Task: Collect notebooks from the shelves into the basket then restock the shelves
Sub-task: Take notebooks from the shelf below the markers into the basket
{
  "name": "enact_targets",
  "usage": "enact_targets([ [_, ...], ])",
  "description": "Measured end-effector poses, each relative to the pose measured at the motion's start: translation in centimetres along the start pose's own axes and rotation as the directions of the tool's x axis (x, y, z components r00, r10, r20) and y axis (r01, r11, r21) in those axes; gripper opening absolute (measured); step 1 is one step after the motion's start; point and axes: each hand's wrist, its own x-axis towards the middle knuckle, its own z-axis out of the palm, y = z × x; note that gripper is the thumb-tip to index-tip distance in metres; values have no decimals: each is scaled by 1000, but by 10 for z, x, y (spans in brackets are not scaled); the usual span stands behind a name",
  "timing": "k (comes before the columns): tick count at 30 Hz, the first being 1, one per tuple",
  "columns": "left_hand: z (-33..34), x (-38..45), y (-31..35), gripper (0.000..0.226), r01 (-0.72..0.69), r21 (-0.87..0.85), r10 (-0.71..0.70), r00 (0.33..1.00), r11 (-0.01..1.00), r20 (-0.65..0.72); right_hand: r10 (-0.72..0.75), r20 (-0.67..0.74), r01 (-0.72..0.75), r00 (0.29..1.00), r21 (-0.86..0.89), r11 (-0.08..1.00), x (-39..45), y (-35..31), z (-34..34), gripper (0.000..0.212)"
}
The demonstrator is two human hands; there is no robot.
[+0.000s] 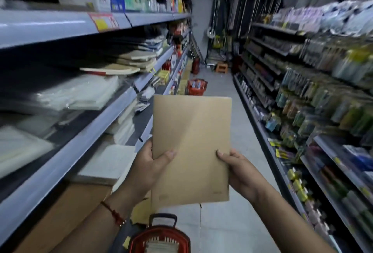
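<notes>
A plain brown notebook (190, 148) is held upright in mid-air over the aisle floor (226, 172), gripped at its lower edges by both hands. The left hand (148, 164) is curled round the left edge, its thumb laid across the cover, and the right hand (240, 172) is curled round the right edge in the same way; the fingers behind the cover are hidden. A red cord bracelet (114, 213) is worn on the left wrist. Directly below, a red basket (159, 236) with a dark handle is cut off by the bottom edge, and its contents cannot be made out beyond something pale. A second red basket (196, 87) is seen farther down the aisle on the floor, partly covered by the notebook's top edge. The shelves on the left (60, 152) carry stacks of pale and brown flat goods, heavily blurred. The shelves on the right (323, 95) are packed with small hanging items too smeared to identify. The aisle's far end is dim and indistinct.
</notes>
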Motion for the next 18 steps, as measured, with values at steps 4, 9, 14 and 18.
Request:
enact_targets([
  [4,34,7,26,41,-58,12,59,993,998,-102,-28,39,27,999,10,1000,4,-46,-12,26],
  [9,99,20,51,24,-78,-39,67,970,996,-236,-10,118,14,993,-26,1000,7,-96,-55,19],
  [14,172,42,61,21,-32,-119,-3,959,992,-285,109,140,-90,984,-137,986,21,-148,-119,28],
  [18,216,64,71,19,2,-191,-56,958,982,-282,127,167,-96,978,-182,978,38,-185,-158,29],
])
